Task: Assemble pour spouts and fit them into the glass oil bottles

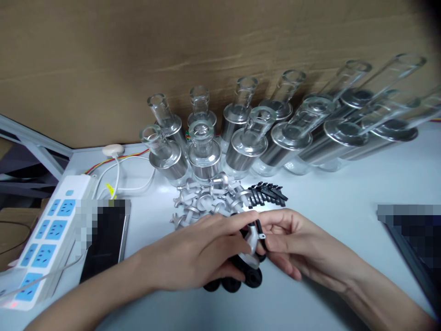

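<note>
My left hand point(203, 248) is closed on a silver spout piece point(253, 239), tilted, with a pale plastic part at its lower end. On the right, my right hand point(292, 239) pinches a small black lever point(259, 226) against the side of the spout. Several round black caps point(253, 277) lie below and partly behind my left hand. Just beyond the hands sits a pile of silver spout pieces point(206, 202) with white stems. A row of small black levers point(267, 194) lies to the right of that pile.
Several glass and metal bottles point(242, 149) stand in rows along the back, before a cardboard wall point(206, 46). At the left are a white power strip point(44, 243), cables and a dark phone-like device point(105, 243). A dark object point(420, 257) lies at the right edge.
</note>
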Tool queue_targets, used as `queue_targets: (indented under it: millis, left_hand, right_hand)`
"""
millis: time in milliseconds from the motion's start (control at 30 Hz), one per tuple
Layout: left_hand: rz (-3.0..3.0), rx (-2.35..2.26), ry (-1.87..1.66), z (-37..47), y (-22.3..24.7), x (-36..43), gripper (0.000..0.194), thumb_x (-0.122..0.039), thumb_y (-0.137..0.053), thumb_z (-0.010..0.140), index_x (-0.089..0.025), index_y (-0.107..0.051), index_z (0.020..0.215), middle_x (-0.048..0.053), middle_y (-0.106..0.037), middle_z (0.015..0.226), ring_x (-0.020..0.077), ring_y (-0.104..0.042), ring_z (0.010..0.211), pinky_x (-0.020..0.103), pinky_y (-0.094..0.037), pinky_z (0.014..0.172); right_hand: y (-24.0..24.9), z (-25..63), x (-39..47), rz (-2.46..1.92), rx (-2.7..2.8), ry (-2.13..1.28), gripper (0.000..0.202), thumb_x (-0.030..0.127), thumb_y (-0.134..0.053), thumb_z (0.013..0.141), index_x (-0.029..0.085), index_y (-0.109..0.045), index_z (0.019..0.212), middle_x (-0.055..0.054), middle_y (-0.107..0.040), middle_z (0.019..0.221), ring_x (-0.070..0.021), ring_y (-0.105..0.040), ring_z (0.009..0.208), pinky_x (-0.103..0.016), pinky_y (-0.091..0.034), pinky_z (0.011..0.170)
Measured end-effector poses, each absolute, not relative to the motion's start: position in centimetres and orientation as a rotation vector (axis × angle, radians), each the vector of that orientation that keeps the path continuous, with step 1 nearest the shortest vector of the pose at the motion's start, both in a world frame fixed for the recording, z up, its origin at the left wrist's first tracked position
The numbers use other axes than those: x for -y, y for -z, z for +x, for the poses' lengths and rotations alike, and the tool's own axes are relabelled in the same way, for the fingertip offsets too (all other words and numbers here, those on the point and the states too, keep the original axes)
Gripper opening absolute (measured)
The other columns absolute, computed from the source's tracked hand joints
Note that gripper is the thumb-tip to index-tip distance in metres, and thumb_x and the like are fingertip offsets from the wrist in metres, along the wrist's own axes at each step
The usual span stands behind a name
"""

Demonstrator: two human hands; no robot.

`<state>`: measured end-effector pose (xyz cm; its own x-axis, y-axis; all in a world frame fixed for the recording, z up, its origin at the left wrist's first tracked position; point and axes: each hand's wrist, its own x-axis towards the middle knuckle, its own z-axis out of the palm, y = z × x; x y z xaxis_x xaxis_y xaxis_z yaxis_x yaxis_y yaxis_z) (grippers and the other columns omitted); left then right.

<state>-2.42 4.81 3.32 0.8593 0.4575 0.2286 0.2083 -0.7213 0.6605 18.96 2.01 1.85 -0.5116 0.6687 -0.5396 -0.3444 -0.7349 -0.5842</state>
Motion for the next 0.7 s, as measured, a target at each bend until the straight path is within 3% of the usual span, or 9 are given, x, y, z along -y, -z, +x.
queue_targets:
  millis: [100,333,433,567,700]
  left_hand:
    - [2.352,-0.483,-0.508,-2.5,-3.6,-4.7,0.024,-0.026,-0.049,0.096,-0.017,-0.054,0.117,0.013,-0.058,0.129,0.0146,-0.063,0.094,0.027,-0.052,0.082]
    - [2.424,-0.5,-0.529,-2.8,-3.8,-4.8,0.018,-0.025,-0.046,0.096,-0.012,-0.058,0.103,0.017,-0.047,0.141,0.017,-0.061,0.105,0.027,-0.053,0.086]
    - [2.413,-0.504,-0.511,-2.9,-4.3,-4.6,0.021,-0.025,-0.047,0.096,-0.014,-0.058,0.11,0.018,-0.044,0.144,0.0179,-0.062,0.106,0.028,-0.053,0.087]
    - [2.35,-0.495,-0.509,-2.9,-4.4,-4.5,0.032,-0.021,-0.051,0.094,-0.019,-0.052,0.126,0.013,-0.054,0.136,0.015,-0.064,0.096,0.025,-0.056,0.081]
    - [2.369,-0.473,-0.529,-2.8,-4.2,-4.4,0.022,-0.025,-0.052,0.094,-0.015,-0.057,0.113,0.015,-0.045,0.144,0.0149,-0.064,0.095,0.027,-0.056,0.084]
  right_hand:
    - [-1.9,18.9,-1.9,-0.994,0.602,-2.252,0.019,0.031,-0.081,0.067,0.014,-0.074,0.073,0.0,-0.061,0.057,-0.0032,-0.045,0.038,-0.014,-0.034,0.035]
    - [-1.2,18.4,-1.9,-0.842,0.698,-2.229,0.026,0.039,-0.077,0.072,0.015,-0.075,0.082,0.003,-0.055,0.057,-0.0044,-0.047,0.054,-0.016,-0.04,0.056]
    - [-1.1,18.5,-1.7,-0.897,0.768,-2.169,0.033,0.043,-0.079,0.068,0.016,-0.074,0.086,0.0,-0.058,0.064,-0.0065,-0.048,0.056,-0.019,-0.041,0.058]
    - [-1.5,18.7,-1.3,-0.945,0.849,-2.096,0.037,0.044,-0.079,0.067,0.017,-0.074,0.092,-0.001,-0.06,0.067,-0.0085,-0.049,0.056,-0.023,-0.045,0.059]
    - [-1.5,18.6,-1.2,-0.923,0.922,-2.066,0.036,0.045,-0.078,0.069,0.017,-0.073,0.091,-0.002,-0.062,0.07,-0.0091,-0.051,0.057,-0.023,-0.046,0.06]
